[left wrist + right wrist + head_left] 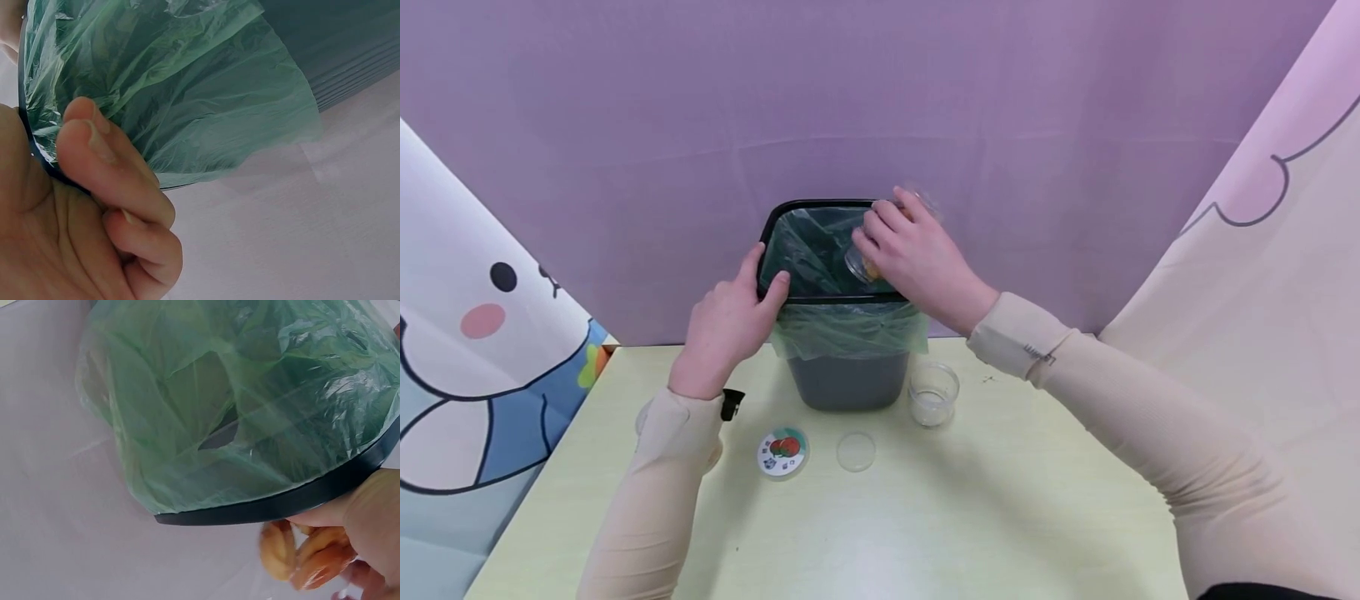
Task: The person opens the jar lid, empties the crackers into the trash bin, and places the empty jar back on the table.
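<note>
A dark grey trash bin [850, 385] with a black rim stands at the table's back edge, lined with a thin green bag [850, 331] folded over the outside. My left hand [730, 323] grips the bin's left rim near the front corner, thumb over the edge. In the left wrist view, its fingers [119, 169] curl beside the bag. Over the bin's right side, my right hand [917, 254] holds a clear plastic jar [856, 265], tilted and partly hidden by the fingers. Orange-brown pieces [319, 556], resembling dried fruit, show by that hand in the right wrist view.
A clear round cup [933, 395] stands right of the bin. In front lie a round lid [782, 453] with a red fruit picture and a thin clear disc [856, 452]. A purple cloth [880, 100] hangs right behind the bin.
</note>
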`<state>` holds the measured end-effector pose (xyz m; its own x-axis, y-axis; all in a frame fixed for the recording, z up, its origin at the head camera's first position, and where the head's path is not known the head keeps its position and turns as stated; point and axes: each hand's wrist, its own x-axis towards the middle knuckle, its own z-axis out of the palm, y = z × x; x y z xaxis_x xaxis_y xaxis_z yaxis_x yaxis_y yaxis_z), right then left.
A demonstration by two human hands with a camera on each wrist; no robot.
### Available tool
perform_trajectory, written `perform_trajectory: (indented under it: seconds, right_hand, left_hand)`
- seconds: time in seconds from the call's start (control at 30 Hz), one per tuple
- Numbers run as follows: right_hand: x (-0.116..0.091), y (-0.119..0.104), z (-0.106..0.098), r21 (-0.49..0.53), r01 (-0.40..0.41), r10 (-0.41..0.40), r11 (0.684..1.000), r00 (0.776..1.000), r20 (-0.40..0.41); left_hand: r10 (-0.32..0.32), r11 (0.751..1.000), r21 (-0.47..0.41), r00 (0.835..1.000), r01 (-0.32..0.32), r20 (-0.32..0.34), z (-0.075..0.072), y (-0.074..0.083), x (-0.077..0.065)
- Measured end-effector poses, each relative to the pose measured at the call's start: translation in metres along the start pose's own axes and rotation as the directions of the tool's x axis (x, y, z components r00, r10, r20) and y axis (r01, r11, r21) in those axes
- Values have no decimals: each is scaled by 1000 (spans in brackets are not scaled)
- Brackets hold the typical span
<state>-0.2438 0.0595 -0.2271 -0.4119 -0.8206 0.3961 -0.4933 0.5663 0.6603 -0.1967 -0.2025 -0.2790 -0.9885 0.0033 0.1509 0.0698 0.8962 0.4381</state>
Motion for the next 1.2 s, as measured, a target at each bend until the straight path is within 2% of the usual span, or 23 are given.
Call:
perform_trajectory:
  seconds: [0.13,0.33,0.43,0.53,0.67,0.77,0.9,1.07,1.2]
  right_hand:
    - [-2,4,4,106,-87,83,991,996,37]
    - [-10,20,13,314,-230,208,921,973,105]
    - [-15,27,15,341,-253,233,905,967,99]
    - [-17,31,14,314,-210,192,926,978,85]
    - [-12,30,8,216,-81,72,973,996,51]
    - [-7,28,2,154,-24,19,988,999,35]
    - [-2,27,-5,110,6,-12,994,998,60]
    - [4,29,-11,141,-5,-12,990,993,118]
    - [8,29,-15,123,1,-18,992,990,139]
  left_hand:
    - [-3,1000,-4,1000,3,1,1,0,1]
    - [-5,1000,-9,1000,5,14,4,-1,1]
    - [0,1000,-12,1000,0,16,5,0,2]
    - [4,1000,-12,1000,-4,15,6,1,2]
    - [8,1000,-12,1000,-8,7,6,3,3]
    - [12,1000,-14,1000,-12,0,6,4,3]
    - [11,1000,-11,1000,-11,-2,6,5,3]
    - [12,1000,-10,1000,-12,-2,6,5,3]
    - [16,1000,-13,1000,-16,-5,5,4,4]
